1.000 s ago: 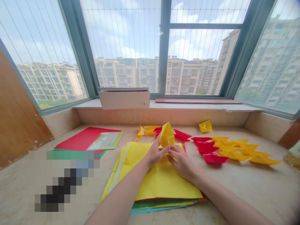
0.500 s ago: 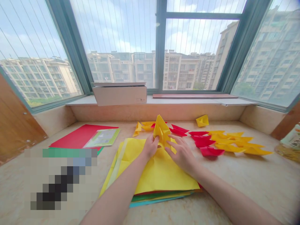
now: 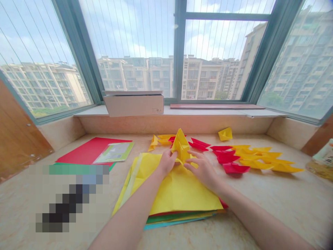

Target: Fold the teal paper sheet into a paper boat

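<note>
Probably light, easily crushed: yellow folded paper

Stands upright over far part of sheet stack. Creases should stiffen it; pinch low, on layered edges. Left hand clamped on its lower left; right hand fingers apart alongside, contact unclear.

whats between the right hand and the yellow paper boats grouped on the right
Red paper boats lie between the right hand and the yellow paper boats; a strip of tabletop shows nearer the hand, in the head view.
</note>
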`<state>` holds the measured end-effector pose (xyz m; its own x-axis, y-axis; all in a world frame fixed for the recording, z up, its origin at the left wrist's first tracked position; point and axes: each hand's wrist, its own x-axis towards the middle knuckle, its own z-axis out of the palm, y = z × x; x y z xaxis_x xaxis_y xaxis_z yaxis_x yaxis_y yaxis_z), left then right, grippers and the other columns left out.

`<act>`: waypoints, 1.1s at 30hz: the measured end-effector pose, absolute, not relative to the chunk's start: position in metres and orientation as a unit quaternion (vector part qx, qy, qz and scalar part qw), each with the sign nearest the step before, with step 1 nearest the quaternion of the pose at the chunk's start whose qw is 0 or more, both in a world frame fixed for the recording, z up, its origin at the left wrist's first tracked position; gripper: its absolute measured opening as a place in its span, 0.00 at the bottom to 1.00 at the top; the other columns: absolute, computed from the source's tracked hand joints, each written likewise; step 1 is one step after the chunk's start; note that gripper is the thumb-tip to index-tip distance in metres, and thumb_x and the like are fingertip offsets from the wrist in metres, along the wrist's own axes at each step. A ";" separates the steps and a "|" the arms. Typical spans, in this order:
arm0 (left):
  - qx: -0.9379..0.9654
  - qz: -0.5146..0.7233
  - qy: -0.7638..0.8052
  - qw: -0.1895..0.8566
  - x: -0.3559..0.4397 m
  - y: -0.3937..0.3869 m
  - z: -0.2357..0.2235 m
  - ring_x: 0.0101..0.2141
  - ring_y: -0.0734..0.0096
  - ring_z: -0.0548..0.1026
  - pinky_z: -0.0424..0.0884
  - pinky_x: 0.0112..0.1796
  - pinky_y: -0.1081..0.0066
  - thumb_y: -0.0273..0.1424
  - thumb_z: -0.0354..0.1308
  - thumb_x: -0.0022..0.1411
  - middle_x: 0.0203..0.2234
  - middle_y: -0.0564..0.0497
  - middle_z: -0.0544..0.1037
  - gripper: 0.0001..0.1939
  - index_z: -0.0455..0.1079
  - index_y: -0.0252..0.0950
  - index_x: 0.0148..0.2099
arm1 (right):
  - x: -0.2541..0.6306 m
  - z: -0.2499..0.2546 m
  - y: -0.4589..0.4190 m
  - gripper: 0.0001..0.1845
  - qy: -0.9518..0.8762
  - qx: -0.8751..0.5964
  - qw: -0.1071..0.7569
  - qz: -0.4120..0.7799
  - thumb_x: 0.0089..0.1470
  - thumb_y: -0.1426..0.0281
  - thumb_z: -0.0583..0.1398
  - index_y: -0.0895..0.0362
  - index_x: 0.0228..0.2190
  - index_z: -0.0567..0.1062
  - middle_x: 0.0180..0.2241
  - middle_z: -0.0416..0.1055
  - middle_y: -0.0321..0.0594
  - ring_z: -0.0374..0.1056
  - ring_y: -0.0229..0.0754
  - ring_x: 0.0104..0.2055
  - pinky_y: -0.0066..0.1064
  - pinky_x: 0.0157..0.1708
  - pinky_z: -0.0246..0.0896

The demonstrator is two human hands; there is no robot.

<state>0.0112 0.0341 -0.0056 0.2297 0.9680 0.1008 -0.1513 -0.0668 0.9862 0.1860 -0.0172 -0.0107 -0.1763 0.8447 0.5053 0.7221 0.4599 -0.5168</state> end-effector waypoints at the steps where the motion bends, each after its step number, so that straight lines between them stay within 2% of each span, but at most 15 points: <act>1: 0.538 0.494 0.378 0.569 0.012 0.034 -0.006 0.34 0.62 0.80 0.77 0.32 0.68 0.36 0.59 0.59 0.37 0.45 0.82 0.13 0.74 0.34 0.43 | 0.186 -0.011 -0.017 0.08 -0.761 -0.515 0.386 0.084 0.57 0.63 0.63 0.50 0.35 0.83 0.56 0.70 0.44 0.67 0.52 0.56 0.51 0.57 0.58; 4: 0.533 0.500 0.381 0.567 0.012 0.036 -0.007 0.34 0.62 0.80 0.76 0.31 0.70 0.35 0.61 0.58 0.35 0.45 0.82 0.12 0.74 0.33 0.42 | 0.186 -0.011 -0.019 0.09 -0.764 -0.515 0.383 0.070 0.58 0.65 0.62 0.49 0.34 0.83 0.56 0.71 0.43 0.67 0.51 0.56 0.50 0.56 0.59; 10: 0.519 0.509 0.382 0.571 0.013 0.035 -0.010 0.34 0.61 0.79 0.76 0.32 0.69 0.33 0.63 0.56 0.34 0.46 0.81 0.09 0.74 0.33 0.38 | 0.180 -0.009 -0.025 0.07 -0.793 -0.488 0.360 -0.054 0.57 0.69 0.62 0.50 0.31 0.83 0.52 0.74 0.43 0.67 0.54 0.54 0.54 0.55 0.58; 13: 0.512 0.510 0.375 0.581 0.013 0.036 -0.011 0.35 0.60 0.80 0.76 0.33 0.67 0.34 0.64 0.56 0.36 0.45 0.81 0.10 0.74 0.34 0.39 | 0.179 -0.006 -0.028 0.08 -0.788 -0.464 0.402 -0.051 0.56 0.72 0.61 0.52 0.29 0.81 0.47 0.77 0.43 0.69 0.53 0.51 0.53 0.55 0.59; 15: 0.502 0.516 0.370 0.587 0.011 0.040 -0.013 0.37 0.59 0.80 0.77 0.35 0.66 0.35 0.63 0.57 0.39 0.44 0.81 0.11 0.73 0.35 0.42 | 0.180 -0.003 -0.028 0.08 -0.758 -0.456 0.467 -0.002 0.57 0.72 0.60 0.54 0.31 0.80 0.45 0.78 0.44 0.71 0.50 0.49 0.49 0.54 0.61; 18: 0.482 0.531 0.367 0.593 0.008 0.047 -0.019 0.42 0.60 0.79 0.76 0.37 0.66 0.37 0.62 0.59 0.45 0.44 0.79 0.15 0.71 0.38 0.48 | 0.185 0.003 -0.026 0.10 -0.655 -0.474 0.579 0.108 0.58 0.65 0.59 0.55 0.34 0.80 0.42 0.80 0.43 0.74 0.49 0.46 0.45 0.51 0.65; 21: 0.464 0.555 0.344 0.599 0.005 0.051 -0.022 0.45 0.64 0.78 0.75 0.42 0.66 0.36 0.64 0.59 0.49 0.48 0.78 0.19 0.68 0.44 0.52 | 0.191 0.009 -0.019 0.14 -0.519 -0.476 0.660 0.262 0.57 0.59 0.60 0.56 0.36 0.80 0.37 0.80 0.43 0.76 0.51 0.42 0.42 0.45 0.70; 23: 0.456 0.575 0.294 0.613 0.005 0.050 -0.019 0.45 0.66 0.78 0.74 0.44 0.66 0.35 0.66 0.57 0.49 0.50 0.78 0.21 0.67 0.46 0.53 | 0.195 0.011 -0.013 0.15 -0.437 -0.433 0.690 0.380 0.55 0.59 0.61 0.57 0.35 0.79 0.37 0.81 0.44 0.77 0.50 0.40 0.41 0.42 0.72; 25: 0.451 0.586 0.231 0.632 0.006 0.046 -0.014 0.46 0.66 0.78 0.73 0.46 0.66 0.33 0.67 0.56 0.48 0.51 0.78 0.22 0.67 0.45 0.52 | 0.198 0.011 -0.007 0.12 -0.378 -0.386 0.702 0.464 0.53 0.62 0.63 0.58 0.35 0.79 0.38 0.81 0.46 0.77 0.49 0.41 0.39 0.43 0.73; 28: 0.439 0.585 0.168 0.661 0.008 0.039 -0.006 0.49 0.64 0.77 0.70 0.50 0.65 0.33 0.68 0.56 0.47 0.48 0.79 0.21 0.69 0.41 0.50 | 0.203 0.008 -0.001 0.11 -0.336 -0.366 0.701 0.512 0.50 0.65 0.65 0.58 0.34 0.79 0.40 0.80 0.47 0.77 0.49 0.43 0.37 0.44 0.73; 31: 0.428 0.564 0.150 0.690 0.009 0.035 -0.004 0.51 0.60 0.76 0.69 0.52 0.63 0.33 0.68 0.56 0.45 0.45 0.81 0.21 0.70 0.37 0.51 | 0.208 0.006 0.001 0.12 -0.362 -0.402 0.667 0.513 0.49 0.63 0.65 0.59 0.32 0.78 0.36 0.81 0.48 0.78 0.49 0.39 0.37 0.39 0.74; 33: 0.428 0.550 0.153 0.700 0.009 0.034 -0.005 0.51 0.57 0.76 0.70 0.51 0.62 0.33 0.68 0.56 0.45 0.44 0.81 0.21 0.70 0.36 0.51 | 0.211 0.005 0.000 0.13 -0.428 -0.467 0.623 0.458 0.50 0.60 0.64 0.59 0.29 0.77 0.30 0.80 0.46 0.78 0.48 0.34 0.35 0.33 0.72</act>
<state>0.0091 0.0344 -0.0049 0.3478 0.9018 0.2567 -0.6391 0.0277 0.7687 0.2106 0.0004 0.0051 0.2145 0.9711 0.1048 -0.1715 0.1431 -0.9747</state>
